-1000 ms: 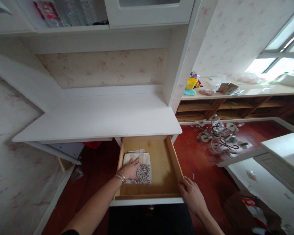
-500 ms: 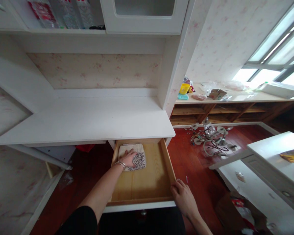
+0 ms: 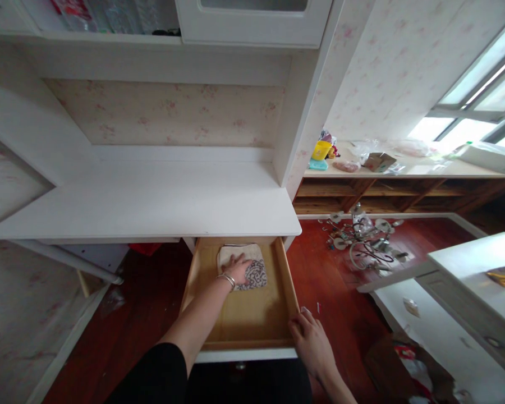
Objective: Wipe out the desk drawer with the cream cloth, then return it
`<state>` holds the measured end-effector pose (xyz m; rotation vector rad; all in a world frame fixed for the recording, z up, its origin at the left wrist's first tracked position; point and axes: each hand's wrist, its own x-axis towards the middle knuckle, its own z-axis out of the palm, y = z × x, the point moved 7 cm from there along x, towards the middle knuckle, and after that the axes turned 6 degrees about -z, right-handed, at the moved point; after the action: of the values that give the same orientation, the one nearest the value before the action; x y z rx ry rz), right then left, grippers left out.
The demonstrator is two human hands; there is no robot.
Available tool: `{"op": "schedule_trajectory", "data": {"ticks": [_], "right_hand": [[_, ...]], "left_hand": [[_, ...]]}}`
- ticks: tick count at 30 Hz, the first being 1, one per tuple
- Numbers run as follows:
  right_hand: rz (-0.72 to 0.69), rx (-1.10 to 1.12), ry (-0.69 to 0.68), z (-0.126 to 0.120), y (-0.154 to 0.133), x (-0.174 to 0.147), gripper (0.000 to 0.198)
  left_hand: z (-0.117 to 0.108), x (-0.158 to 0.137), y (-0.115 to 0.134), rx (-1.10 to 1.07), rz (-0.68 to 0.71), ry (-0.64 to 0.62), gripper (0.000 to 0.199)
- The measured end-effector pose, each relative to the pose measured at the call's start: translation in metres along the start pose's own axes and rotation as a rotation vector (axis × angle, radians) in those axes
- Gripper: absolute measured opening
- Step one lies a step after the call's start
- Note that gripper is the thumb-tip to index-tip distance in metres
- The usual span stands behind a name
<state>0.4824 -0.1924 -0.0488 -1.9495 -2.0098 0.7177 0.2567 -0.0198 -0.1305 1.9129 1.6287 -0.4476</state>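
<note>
"Cloth (image 3: 257, 275): looking how?"

"Looking folded and flat, roughly square. Showing a cream ground under and beyond the left hand (image 3: 237, 270), and bearing a dark scrolling pattern around the fingertips and to their right. Showing layered edges on the side farthest from the wrist."

"And lying where?"

"Lying directly beneath the left hand, on the pale wooden bottom of the drawer (image 3: 261, 322). Reaching out past the fingertips to the right and past the knuckles on the far side. Lying well apart from the right hand (image 3: 313, 342), ahead of it and to its left."

"Gripping anything?"

"At the left, not clasping: spreading the fingers and resting the palm on top of the fabric. At the right, curling the fingers over the drawer's side wall, near the front corner. Clenching there or merely resting? Cannot tell, with the undersides staying hidden."

"Differing from a second ago?"

"Yes. Lying then right beside the wall to the left of the wrist; now leaving a strip of bare wood there. Sitting farther ahead of the right hand, too, and nearer the drawer's back. Not changing at the right: keeping the fingers at the same corner."
</note>
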Motion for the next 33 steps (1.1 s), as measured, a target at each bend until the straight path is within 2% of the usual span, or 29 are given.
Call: {"op": "schedule_trajectory", "data": {"ticks": [6,10,17,24,29,33], "right_hand": [[-0.003,0.005,0.033,-0.003,-0.001,0.000,0.029],[0.014,0.030,0.035,-0.005,-0.002,0.000,0.029],[0.034,0.046,0.045,-0.004,0.000,0.003,0.026],[0.049,0.069,0.041,-0.001,0.005,0.002,0.026],[0.041,0.080,0.024,0.003,0.008,0.001,0.027],[0.033,0.095,0.018,0.005,0.009,0.001,0.027]], "left_hand": [[0.001,0.013,0.045,0.002,0.071,0.015,0.095],[0.000,0.017,0.063,-0.006,0.084,0.030,0.094],[0.000,0.014,0.069,0.000,0.102,0.056,0.091],[0.009,-0.012,0.073,0.018,0.108,0.061,0.090],[0.023,-0.039,0.079,0.036,0.136,0.064,0.087],[0.044,-0.059,0.085,-0.015,0.174,-0.008,0.086]]}}
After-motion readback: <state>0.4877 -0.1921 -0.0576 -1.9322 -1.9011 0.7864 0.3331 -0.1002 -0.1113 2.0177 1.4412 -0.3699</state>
